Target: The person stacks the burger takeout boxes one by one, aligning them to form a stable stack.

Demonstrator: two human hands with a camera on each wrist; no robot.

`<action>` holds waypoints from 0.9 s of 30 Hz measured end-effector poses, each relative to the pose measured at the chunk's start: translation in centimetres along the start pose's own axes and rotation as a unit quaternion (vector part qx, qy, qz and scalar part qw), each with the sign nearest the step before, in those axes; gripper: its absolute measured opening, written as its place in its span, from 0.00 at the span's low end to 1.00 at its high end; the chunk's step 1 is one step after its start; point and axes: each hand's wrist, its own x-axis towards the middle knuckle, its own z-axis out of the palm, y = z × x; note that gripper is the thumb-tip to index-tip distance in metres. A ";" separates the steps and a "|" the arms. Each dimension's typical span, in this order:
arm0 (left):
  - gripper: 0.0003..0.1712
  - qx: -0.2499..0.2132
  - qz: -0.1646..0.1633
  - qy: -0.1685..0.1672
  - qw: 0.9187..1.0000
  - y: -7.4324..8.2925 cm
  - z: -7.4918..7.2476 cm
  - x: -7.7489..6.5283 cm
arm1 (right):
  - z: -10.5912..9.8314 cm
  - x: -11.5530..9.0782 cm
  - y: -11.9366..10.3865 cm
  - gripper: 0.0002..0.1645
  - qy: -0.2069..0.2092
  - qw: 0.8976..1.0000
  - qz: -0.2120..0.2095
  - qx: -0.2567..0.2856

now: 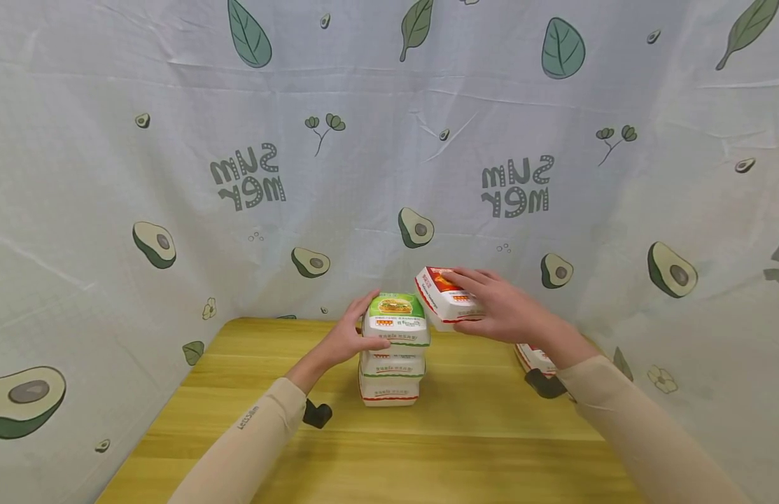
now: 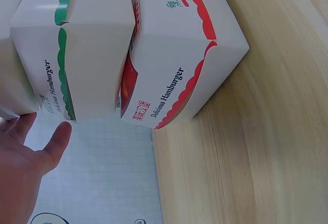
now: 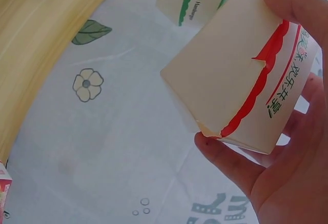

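Note:
A stack of three white hamburger boxes (image 1: 390, 367) stands on the wooden table; the bottom one has red trim, the upper two green. My left hand (image 1: 350, 337) holds the top green hamburger box (image 1: 398, 323) from its left side, thumb along the front and fingers toward the back. My right hand (image 1: 499, 304) grips a red-trimmed hamburger box (image 1: 448, 297), tilted in the air just right of the stack top. In the right wrist view, thumb and fingers span this red box (image 3: 230, 70). The left wrist view shows the bottom red box (image 2: 179, 44) close up.
Another red-trimmed box (image 1: 535, 358) lies at the right side of the table (image 1: 477, 413), partly hidden by my right forearm and the wrist camera. A white cloth (image 1: 376, 175) printed with avocados and leaves hangs behind and at both sides.

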 end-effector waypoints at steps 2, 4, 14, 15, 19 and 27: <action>0.53 -0.005 0.000 -0.005 1.000 0.5 -0.1 -0.2 | 0.0 0.2 -0.1 0.51 -0.001 1.000 -0.003 -0.003; 0.53 -0.007 0.000 -0.010 1.000 1.3 -0.2 -0.5 | 0.0 0.4 -0.2 0.50 -0.002 1.000 -0.006 -0.005; 0.53 0.008 -0.011 -0.025 1.000 3.5 -0.5 -1.3 | 0.1 1.2 -1.1 0.49 -0.003 1.000 -0.022 -0.004; 0.53 0.008 -0.011 -0.025 1.000 3.5 -0.5 -1.3 | 0.1 1.3 -1.2 0.49 -0.003 1.000 -0.023 -0.004; 0.53 0.008 -0.014 -0.024 1.000 3.4 -0.4 -1.3 | 0.2 1.6 -1.6 0.49 -0.004 1.000 -0.030 -0.007; 0.53 0.002 -0.014 -0.024 1.000 3.2 -0.4 -1.2 | 0.2 2.3 -2.2 0.48 0.000 0.999 -0.046 -0.008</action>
